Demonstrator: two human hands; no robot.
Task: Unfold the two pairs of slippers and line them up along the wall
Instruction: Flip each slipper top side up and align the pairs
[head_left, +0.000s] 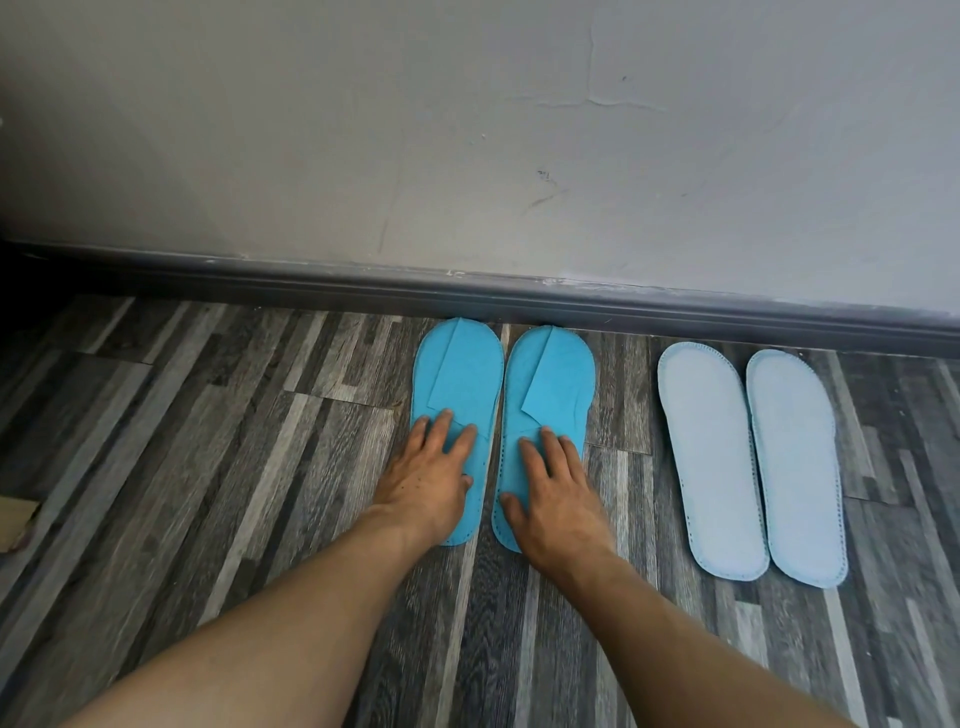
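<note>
Two bright blue slippers lie side by side on the floor, toes touching the skirting board. My left hand rests flat, fingers spread, on the left blue slipper. My right hand lies flat on the right blue slipper. Both uppers look flattened against the soles. To the right, two pale blue slippers lie sole-up next to each other, toes near the skirting, untouched.
A dark grey skirting board runs along the foot of the pale wall. The floor is grey striped wood-look laminate. A scrap of brown cardboard lies at the left edge.
</note>
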